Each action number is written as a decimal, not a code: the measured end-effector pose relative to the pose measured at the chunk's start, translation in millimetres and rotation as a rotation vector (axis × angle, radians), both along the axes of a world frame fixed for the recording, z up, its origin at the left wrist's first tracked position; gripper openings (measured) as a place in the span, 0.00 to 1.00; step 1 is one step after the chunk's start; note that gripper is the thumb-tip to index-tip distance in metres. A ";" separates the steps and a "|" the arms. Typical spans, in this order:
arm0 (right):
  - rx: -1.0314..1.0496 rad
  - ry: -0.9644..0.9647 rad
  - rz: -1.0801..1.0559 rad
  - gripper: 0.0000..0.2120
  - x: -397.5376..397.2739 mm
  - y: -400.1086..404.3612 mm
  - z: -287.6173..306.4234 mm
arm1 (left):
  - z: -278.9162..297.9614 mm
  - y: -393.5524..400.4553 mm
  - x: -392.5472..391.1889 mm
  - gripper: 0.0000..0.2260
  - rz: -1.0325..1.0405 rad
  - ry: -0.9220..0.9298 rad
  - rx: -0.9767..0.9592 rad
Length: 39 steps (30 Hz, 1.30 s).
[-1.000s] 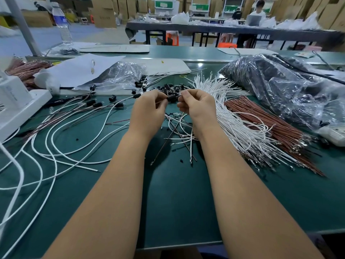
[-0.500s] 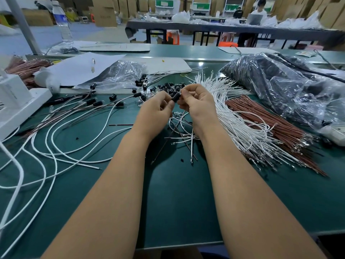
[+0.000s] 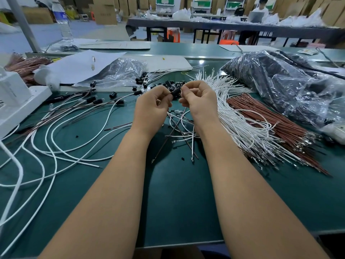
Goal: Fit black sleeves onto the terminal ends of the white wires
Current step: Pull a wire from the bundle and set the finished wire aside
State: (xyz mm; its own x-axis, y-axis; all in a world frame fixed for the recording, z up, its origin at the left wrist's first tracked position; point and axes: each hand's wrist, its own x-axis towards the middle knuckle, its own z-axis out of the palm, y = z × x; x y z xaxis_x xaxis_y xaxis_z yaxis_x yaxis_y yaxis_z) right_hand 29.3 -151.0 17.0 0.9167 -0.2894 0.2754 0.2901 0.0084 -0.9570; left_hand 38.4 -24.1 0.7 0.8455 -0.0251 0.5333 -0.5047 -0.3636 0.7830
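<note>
My left hand (image 3: 152, 107) and my right hand (image 3: 198, 99) meet over the middle of the green bench, and a black sleeve (image 3: 175, 92) sits between their fingertips. The left fingers pinch the sleeve. The right fingers pinch a thin wire at the sleeve's end; white wires (image 3: 183, 126) hang down below both hands. A fanned bundle of white wires (image 3: 240, 126) lies just right of my right hand. Loose black sleeves (image 3: 168, 84) are scattered right behind the hands. To the left lie white wires with sleeves fitted (image 3: 119, 99).
A brown wire bundle (image 3: 276, 128) lies right of the white one, with a plastic bag of black parts (image 3: 283, 85) behind it. A white device (image 3: 15, 101) stands at the left edge. Another plastic bag (image 3: 121, 71), white paper and a water bottle (image 3: 62, 21) stand further back.
Both hands have risen slightly off the bench and turned; the black sleeve now shows tilted between the fingertips, and the hands have parted a little.
</note>
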 end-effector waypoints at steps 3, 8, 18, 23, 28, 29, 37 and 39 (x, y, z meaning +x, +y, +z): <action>-0.024 -0.011 -0.018 0.07 -1.8 1.1 1.9 | -0.2 0.9 0.2 0.05 0.027 -0.014 0.030; -0.068 0.013 -0.048 0.13 -3.3 2.7 4.2 | -0.8 2.0 1.3 0.05 0.035 -0.022 0.057; -0.295 -0.026 -0.060 0.07 -5.4 10.8 -0.9 | 3.8 1.5 -0.5 0.09 0.039 0.129 -0.004; -0.329 -0.039 -0.063 0.07 -2.8 9.2 -2.5 | 6.6 3.7 1.1 0.07 -0.051 0.164 -0.091; -0.325 -0.049 -0.065 0.09 -0.4 9.6 -1.9 | 7.8 6.0 2.7 0.09 -0.141 0.228 -0.121; -0.319 -0.048 -0.060 0.08 -0.2 10.1 -1.6 | 8.0 6.7 2.8 0.09 -0.150 0.230 -0.125; -0.200 -0.010 -0.005 0.04 -0.6 5.7 -0.9 | 6.2 11.5 0.8 0.03 0.016 0.163 -0.012; -0.136 0.025 0.035 0.06 -1.1 6.3 -1.3 | 5.6 12.7 1.8 0.04 0.031 0.168 0.006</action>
State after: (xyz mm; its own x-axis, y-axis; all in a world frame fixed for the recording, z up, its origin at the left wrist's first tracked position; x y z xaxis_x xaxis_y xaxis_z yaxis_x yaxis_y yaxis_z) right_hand 28.2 -144.6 15.7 0.9326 -0.2187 0.2872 0.2684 -0.1118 -0.9568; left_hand 40.3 -11.3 6.3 0.9233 -0.0005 0.3841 -0.3551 -0.3823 0.8531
